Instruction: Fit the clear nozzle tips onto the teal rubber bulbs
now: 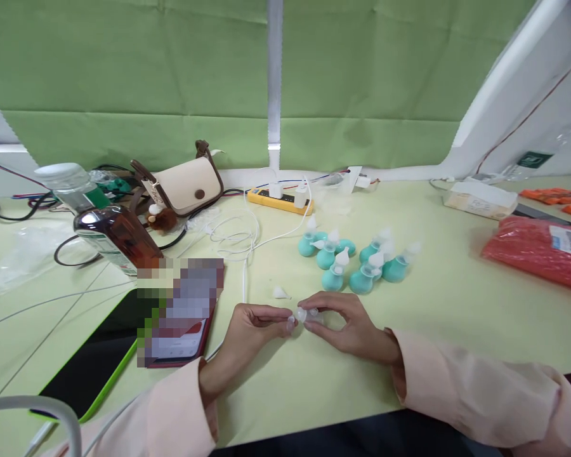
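My left hand (261, 325) pinches a small clear piece (291, 322) between thumb and fingertips. Facing it, my right hand (340, 320) is closed on a translucent plastic part (309, 314); the two pieces are close together, and whether they touch is hard to tell. Just behind my hands a white cone-shaped tip (280, 292) lies on the table. Beyond my right hand stand several teal bulbs (332, 279) with white tips, and one more teal bulb (346, 246) seems to lie on its side.
On the left are a black phone (99, 349) with a green edge, a red-edged phone (185, 317), a dark bottle (118, 235) and a cream bag (190, 185). A yellow power strip (280, 200) with white cables lies behind. At right are a red package (537, 251) and a small box (480, 198).
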A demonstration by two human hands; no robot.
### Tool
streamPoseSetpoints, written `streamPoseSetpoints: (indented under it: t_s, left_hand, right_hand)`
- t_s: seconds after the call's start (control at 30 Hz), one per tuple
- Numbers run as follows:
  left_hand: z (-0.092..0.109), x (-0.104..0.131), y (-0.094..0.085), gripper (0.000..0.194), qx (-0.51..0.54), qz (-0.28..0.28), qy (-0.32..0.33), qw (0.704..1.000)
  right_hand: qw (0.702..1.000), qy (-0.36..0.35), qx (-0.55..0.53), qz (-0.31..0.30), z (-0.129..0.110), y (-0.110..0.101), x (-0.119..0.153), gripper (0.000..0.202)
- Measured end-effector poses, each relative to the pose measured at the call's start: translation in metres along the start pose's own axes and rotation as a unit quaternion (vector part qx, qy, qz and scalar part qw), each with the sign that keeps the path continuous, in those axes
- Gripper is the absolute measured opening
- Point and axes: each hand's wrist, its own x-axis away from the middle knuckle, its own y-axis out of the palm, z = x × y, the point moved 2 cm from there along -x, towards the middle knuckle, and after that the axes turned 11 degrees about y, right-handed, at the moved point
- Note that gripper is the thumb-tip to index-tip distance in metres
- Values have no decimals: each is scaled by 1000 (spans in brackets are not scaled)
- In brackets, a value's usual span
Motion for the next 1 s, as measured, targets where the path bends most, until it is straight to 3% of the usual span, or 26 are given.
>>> streamPoseSetpoints:
  t_s: [0.2, 0.33, 0.43, 0.57, 0.8, 1.0]
  left_hand:
    - [-1, 1, 2, 14, -19, -10, 29, 999]
    - [1, 5, 4, 9, -55, -7, 102, 993]
    - [2, 7, 5, 10, -68, -12, 167, 984]
    - [1, 9, 4, 10, -84, -18, 206, 975]
    - [8, 11, 5, 15, -174, -12, 268, 948]
    - [12, 13, 5, 17, -233, -3, 294, 927]
  right_hand:
    - [999, 43, -32, -8, 3, 6, 2, 21]
    - [992, 86, -89, -32, 1, 10, 4, 20]
    - [973, 159, -163, -38, 2, 11, 3, 23]
    - [934, 233, -264, -65, 4, 13, 1, 26]
    - [903, 272, -326, -66, 9, 15, 1, 32]
    - [901, 277, -331, -43, 7, 14, 1, 29]
